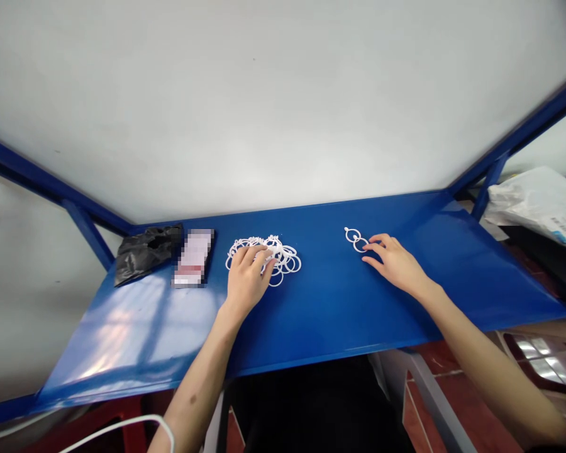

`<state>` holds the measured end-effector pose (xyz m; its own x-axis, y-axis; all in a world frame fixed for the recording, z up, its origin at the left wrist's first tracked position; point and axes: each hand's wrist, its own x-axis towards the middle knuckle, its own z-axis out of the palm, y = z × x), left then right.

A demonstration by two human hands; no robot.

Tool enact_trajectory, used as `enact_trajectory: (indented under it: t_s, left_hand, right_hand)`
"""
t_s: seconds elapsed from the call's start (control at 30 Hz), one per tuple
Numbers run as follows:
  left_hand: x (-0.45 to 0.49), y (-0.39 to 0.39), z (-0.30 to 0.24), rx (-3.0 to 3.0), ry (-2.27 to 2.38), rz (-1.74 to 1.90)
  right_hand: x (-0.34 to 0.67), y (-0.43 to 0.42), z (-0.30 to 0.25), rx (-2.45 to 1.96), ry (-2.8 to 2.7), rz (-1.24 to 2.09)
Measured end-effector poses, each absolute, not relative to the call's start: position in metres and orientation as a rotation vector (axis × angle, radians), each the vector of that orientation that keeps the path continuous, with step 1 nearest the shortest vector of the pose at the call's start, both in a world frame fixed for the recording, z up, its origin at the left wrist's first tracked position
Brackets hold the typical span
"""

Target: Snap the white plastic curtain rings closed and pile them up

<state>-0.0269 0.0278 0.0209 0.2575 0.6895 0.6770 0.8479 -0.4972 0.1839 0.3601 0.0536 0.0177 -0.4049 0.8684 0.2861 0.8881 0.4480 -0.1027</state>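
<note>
A tangled heap of white plastic rings, each with a small knob, lies near the middle of the blue table. Over its left part rests my left hand, fingers bent and apart, with the thumb and forefinger tips among the rings. Some rings are hidden beneath that hand. Farther right, two similar white rings lie overlapping, separate from the heap. My right hand is beside them, thumb and forefinger apart; the forefinger tip reaches the edge of the nearer ring.
A black plastic bag and a pixelated flat phone-like object lie at the table's left. The blue tabletop meets a white wall behind. Blue metal bars flank it. A white plastic package sits beyond the right end.
</note>
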Motion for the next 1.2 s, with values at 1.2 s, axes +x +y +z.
enact_trajectory:
  t_s: [1.2]
  left_hand:
    - [0.005, 0.010, 0.018, -2.644, -1.098, -0.993]
  right_hand:
    - [0.300, 0.070, 0.017, -1.484, -2.464, -0.236]
